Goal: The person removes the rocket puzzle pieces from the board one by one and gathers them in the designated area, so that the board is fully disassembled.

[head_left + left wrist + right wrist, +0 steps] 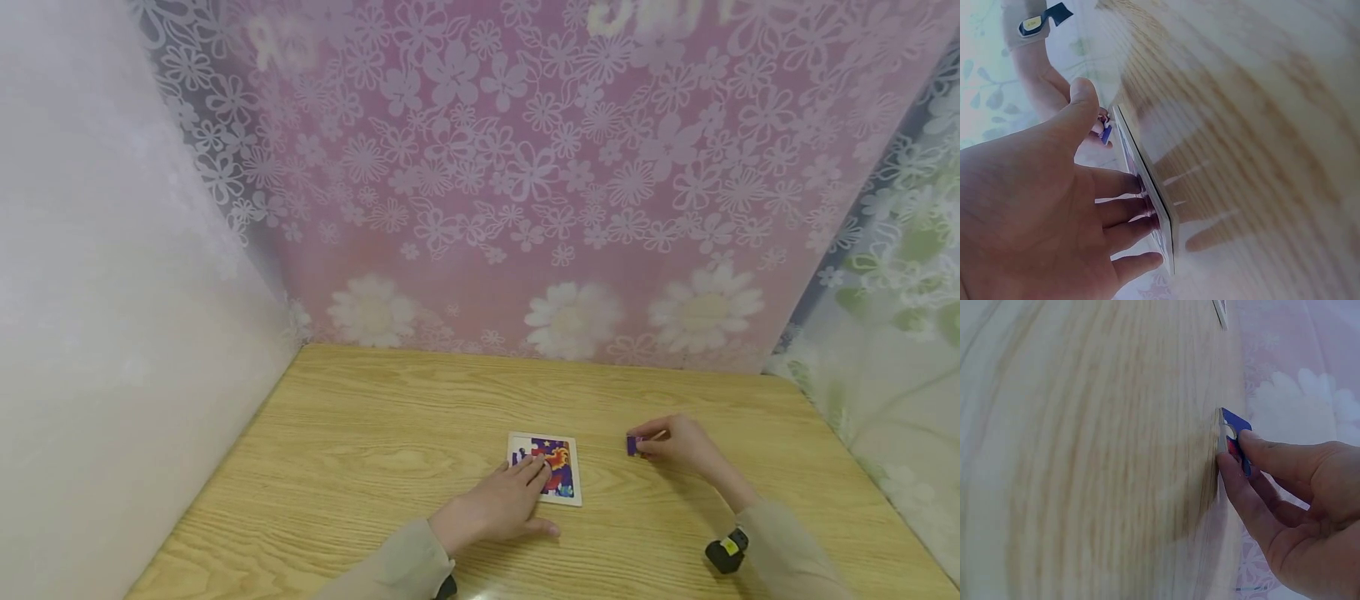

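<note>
A small jigsaw puzzle in a white frame (578, 492) lies flat on the wooden table, its picture purple, red and orange with a yellow star. White backing shows at its upper left. My left hand (501, 503) rests on it with fingers extended, covering its lower left part; in the left wrist view the fingertips (1147, 220) touch the puzzle's face. To the right of the frame, my right hand (684, 447) pinches a purple puzzle piece (1235, 419) between thumb and fingers, close over the table. Part of that piece is hidden by the fingers.
The wood-grain table (360, 417) meets a pink flowered backdrop (480, 208) at its far edge. A pale wall (135, 292) stands on the left, and a leaf-printed one (907, 350) on the right. A black device (726, 552) is strapped to the right wrist.
</note>
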{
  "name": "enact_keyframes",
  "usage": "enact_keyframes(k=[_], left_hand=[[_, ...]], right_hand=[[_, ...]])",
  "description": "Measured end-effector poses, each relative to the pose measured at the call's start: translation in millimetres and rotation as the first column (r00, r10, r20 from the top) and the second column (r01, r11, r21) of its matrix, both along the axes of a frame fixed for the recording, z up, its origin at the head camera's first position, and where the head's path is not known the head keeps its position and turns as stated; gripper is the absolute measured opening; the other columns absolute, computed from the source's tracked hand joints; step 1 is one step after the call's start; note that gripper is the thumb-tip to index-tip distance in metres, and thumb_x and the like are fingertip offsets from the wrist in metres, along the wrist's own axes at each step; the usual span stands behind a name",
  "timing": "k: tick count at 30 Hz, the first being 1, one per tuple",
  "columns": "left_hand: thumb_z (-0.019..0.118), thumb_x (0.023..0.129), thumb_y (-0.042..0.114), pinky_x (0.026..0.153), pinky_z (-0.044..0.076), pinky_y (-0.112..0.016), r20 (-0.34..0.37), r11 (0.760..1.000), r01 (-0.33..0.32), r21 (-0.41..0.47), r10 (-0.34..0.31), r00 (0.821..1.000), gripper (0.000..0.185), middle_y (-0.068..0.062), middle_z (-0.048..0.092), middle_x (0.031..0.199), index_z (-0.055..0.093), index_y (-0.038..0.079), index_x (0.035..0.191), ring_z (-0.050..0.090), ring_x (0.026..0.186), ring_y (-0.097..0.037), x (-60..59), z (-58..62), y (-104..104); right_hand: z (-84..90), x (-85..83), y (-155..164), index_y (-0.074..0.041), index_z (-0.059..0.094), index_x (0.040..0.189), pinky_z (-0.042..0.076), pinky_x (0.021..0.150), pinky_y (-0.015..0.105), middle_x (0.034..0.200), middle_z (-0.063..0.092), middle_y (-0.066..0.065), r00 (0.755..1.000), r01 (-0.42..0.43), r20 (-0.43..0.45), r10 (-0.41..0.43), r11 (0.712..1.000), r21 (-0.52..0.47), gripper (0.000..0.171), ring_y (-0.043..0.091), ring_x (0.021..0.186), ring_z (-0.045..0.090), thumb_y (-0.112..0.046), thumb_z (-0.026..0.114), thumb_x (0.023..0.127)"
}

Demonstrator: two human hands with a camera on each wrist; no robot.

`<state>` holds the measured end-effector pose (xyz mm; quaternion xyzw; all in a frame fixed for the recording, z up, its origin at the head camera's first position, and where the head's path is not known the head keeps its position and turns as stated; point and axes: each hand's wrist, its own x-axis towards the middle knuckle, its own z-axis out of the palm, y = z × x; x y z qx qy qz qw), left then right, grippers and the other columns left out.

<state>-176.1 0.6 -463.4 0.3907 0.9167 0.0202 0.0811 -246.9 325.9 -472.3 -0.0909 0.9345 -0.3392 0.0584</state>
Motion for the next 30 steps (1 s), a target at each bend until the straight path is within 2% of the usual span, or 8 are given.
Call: enact_keyframes(k=[5,14,23,30], left_hand=[[0.033,0.085,0.068,0.107,0.029,-0.046,0.002,1.0,-0.012,-0.008,0.012,1.0,0.084,-0.006,0.022,0.152,0.026,0.011,0.146,0.019,0.14,-0.021,0.3,-0.1,0.7],[0.032,0.085,0.067,0.106,0.028,-0.05,-0.003,1.0,-0.025,0.017,0.025,1.0,0.081,-0.006,0.025,0.151,0.03,0.012,0.145,0.024,0.138,-0.021,-2.2,-1.2,0.9],[0.034,0.085,0.067,0.101,0.031,-0.056,-0.05,0.996,-0.027,0.08,0.031,0.998,0.075,-0.006,0.036,0.143,0.041,0.016,0.139,0.04,0.129,-0.024,-8.7,-2.9,3.3],[0.034,0.085,0.068,0.102,0.03,-0.056,-0.072,0.997,-0.031,0.072,0.036,0.997,0.072,-0.004,0.039,0.142,0.045,0.018,0.137,0.041,0.128,-0.023,-9.1,-3.4,2.8]], right_hand=[[0.0,3.0,-1.8,-0.013,0.071,0.103,0.051,0.062,0.026,0.095,0.069,0.008,0.999,-0.03,-0.027,0.032,0.997,0.066,0.024,0.014,0.075,0.064,-0.022,0.071,0.081],[0.4,8.6,-5.5,-0.01,0.07,0.105,0.05,0.06,0.023,0.098,0.068,0.011,0.998,-0.058,-0.011,0.058,0.997,0.045,0.024,0.017,0.079,0.064,-0.016,0.069,0.082],[0.0,10.1,-8.4,-0.012,0.07,0.103,0.047,0.058,0.025,0.097,0.068,0.007,0.999,-0.051,-0.014,0.052,0.996,0.066,0.022,0.015,0.078,0.062,-0.015,0.069,0.081],[0.6,10.6,-8.5,-0.012,0.07,0.102,0.048,0.06,0.026,0.1,0.065,0.009,0.997,-0.077,-0.017,0.078,0.995,0.056,0.021,0.017,0.081,0.063,-0.013,0.069,0.081]])
